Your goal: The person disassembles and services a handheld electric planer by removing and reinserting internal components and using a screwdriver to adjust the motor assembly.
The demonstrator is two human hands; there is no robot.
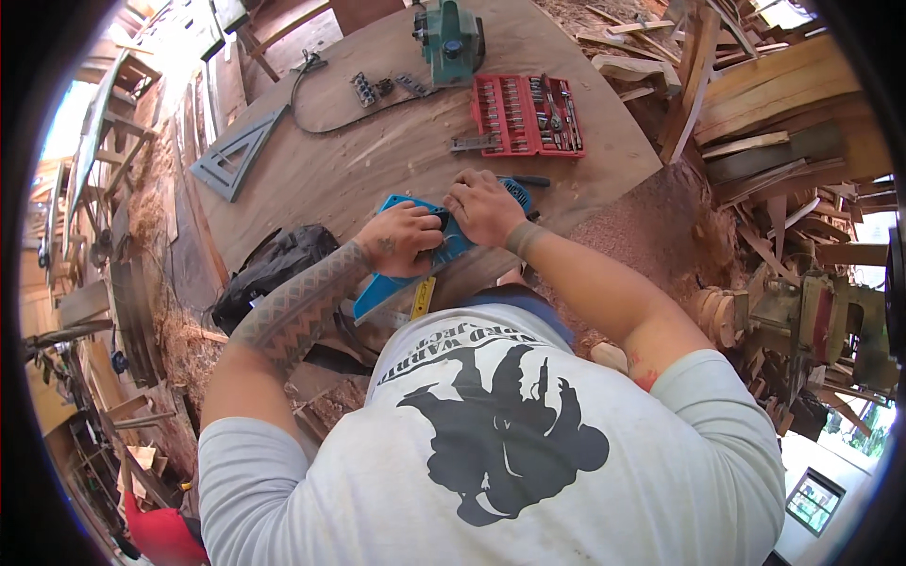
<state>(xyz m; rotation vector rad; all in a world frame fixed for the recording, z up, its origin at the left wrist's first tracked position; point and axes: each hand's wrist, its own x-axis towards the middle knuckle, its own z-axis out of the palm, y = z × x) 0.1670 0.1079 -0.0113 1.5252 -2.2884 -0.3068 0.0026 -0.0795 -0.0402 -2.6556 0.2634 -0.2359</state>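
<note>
Close in front of my body is a blue tool (456,247) with a long, flat, angled part (370,294) reaching toward me; its exact kind I cannot make out. My left hand (401,238) is closed round its middle, the fingers curled over a dark part. Against its upper side, my right hand (481,208) is closed too, its fingertips bent down at the tool. Both hands nearly meet and cover much of it. Beyond my right hand a blue vented part (516,192) shows, with a black bar-like piece (533,180) beside it.
On the wooden tabletop (368,170) lie an open red socket set (528,151), a green power tool (448,42), a grey speed square (236,156), a cable (297,104) and loose sockets (363,90). A black bag (274,274) sits left. Scrap wood (793,141) piles up right.
</note>
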